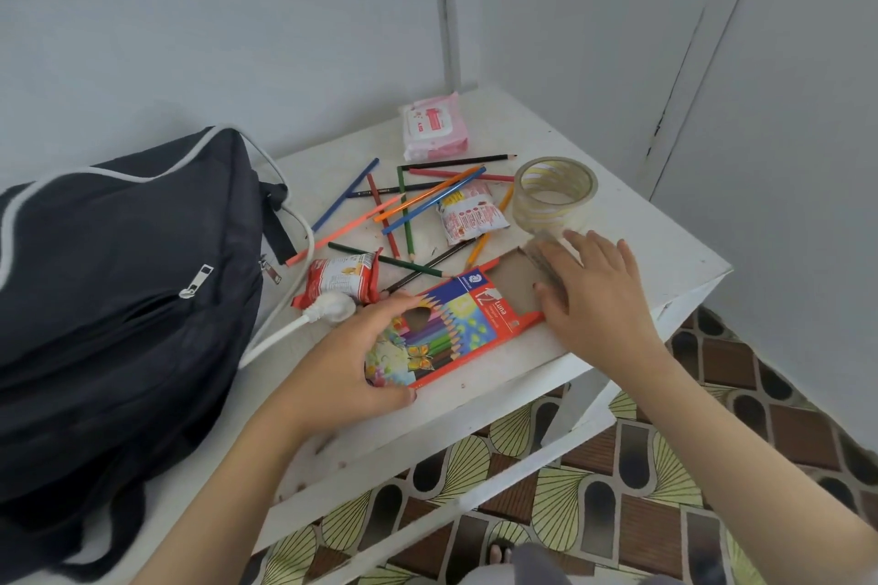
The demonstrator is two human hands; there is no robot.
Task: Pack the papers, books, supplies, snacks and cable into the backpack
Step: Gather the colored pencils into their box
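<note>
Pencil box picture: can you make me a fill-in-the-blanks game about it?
The dark fabric backpack lies to the ____ of the loose coloured pencils.
The soft plastic wipes pack is coloured ____.
The left hand grips the red cardboard pencil box, whose end flap is ____.
Missing words: left, pink, open.

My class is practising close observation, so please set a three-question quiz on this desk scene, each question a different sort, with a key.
1. True or false: the coloured pencils are packed inside the pencil box.
2. Farthest from the person lies: A tape roll; B wet wipes pack; C white plug.
3. How many snack packets lie on the table?
Key: 1 false, they lie loose; 2 B; 3 two.
</note>
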